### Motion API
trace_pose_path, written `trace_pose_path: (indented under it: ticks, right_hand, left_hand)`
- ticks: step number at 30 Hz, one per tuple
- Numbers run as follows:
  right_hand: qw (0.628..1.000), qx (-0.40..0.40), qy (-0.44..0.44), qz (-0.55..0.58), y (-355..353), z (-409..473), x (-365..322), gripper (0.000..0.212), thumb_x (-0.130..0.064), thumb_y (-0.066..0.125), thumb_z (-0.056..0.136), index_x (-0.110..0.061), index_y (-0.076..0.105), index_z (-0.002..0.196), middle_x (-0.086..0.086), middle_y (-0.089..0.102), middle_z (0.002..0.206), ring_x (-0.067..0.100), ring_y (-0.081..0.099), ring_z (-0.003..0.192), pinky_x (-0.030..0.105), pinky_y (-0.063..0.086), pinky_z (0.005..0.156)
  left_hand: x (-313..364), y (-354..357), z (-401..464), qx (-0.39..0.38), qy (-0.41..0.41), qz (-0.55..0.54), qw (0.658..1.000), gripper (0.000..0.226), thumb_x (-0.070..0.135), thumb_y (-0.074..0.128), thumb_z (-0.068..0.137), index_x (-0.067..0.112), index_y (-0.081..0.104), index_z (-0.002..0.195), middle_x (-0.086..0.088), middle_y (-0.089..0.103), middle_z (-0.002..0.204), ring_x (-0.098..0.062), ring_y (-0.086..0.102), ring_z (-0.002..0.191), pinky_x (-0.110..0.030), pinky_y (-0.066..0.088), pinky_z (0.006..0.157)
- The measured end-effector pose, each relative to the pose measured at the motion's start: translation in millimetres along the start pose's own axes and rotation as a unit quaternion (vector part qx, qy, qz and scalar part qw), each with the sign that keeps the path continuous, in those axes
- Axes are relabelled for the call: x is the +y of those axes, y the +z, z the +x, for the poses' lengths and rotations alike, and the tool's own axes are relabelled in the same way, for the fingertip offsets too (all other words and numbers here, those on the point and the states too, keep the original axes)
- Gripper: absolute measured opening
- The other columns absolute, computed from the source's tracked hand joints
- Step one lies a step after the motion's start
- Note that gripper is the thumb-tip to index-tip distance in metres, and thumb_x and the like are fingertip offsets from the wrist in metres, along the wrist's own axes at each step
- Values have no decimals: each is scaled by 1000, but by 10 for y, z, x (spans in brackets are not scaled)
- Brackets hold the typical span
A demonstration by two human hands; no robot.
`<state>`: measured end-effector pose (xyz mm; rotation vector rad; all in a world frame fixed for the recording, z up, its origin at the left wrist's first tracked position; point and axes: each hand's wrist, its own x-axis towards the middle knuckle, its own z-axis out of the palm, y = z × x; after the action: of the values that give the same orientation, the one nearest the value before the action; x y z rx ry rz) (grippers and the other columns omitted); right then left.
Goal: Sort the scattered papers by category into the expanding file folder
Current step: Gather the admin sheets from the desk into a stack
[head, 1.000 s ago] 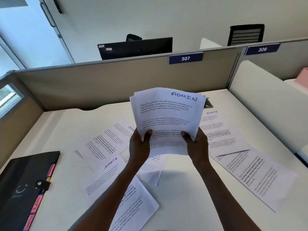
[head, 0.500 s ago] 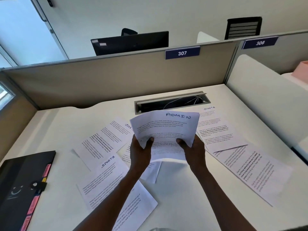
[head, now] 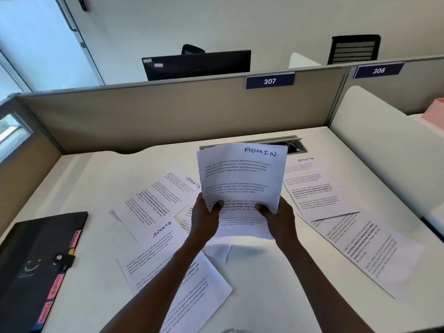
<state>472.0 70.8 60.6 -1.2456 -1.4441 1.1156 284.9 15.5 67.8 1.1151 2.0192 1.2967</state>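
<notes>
Both hands, left (head: 205, 218) and right (head: 280, 218), grip the ADMIN sheets (head: 241, 179) above the tabletop (head: 276, 272), hiding papers behind. The folder (head: 36, 260) lies shut near left, cut off by the frame; its tab labels are unreadable.

Head view, single: worn at head height, aimed forward and down over the tabletop (head: 252, 280); hands seen close, partition (head: 168, 116) beyond; wide-angle.
</notes>
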Motion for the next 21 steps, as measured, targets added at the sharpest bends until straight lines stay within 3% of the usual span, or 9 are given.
trace_pose_path:
  ticks: [5,9,16,21]
  right_hand:
    - [998,1,-23,-53,76,-30,-127,23,-16,74,82,-17,61,102,-6,68,93,10,63,83,20,45,65]
    - [995,-20,-37,-93,228,-116,-204,22,-18,69,87,-14,58,106,-5,65,96,10,60,83,13,41,64]
    - [990,-75,-53,-111,619,-337,-371,15,-23,61,94,-11,51,95,-11,62,87,-4,58,76,11,40,60]
    - [986,-112,-68,-100,1029,-467,-502,18,-22,64,92,-12,59,106,-4,67,98,8,61,85,5,41,64]
  left_hand:
    - [-9,-229,35,-26,-25,-20,999,37,20,69,89,12,57,123,-2,68,115,-22,64,103,-33,51,84]
    - [-72,-493,33,-54,-36,-54,996,46,34,65,77,16,60,120,0,71,113,-21,68,102,-46,56,90]
    - [-260,-1086,-8,-106,-85,-142,981,25,7,65,91,11,66,116,-5,76,108,-22,73,96,-48,58,89]
    - [-417,-1585,-23,-72,-76,-136,985,26,7,68,88,13,68,113,-2,76,106,-21,72,97,-47,56,92]
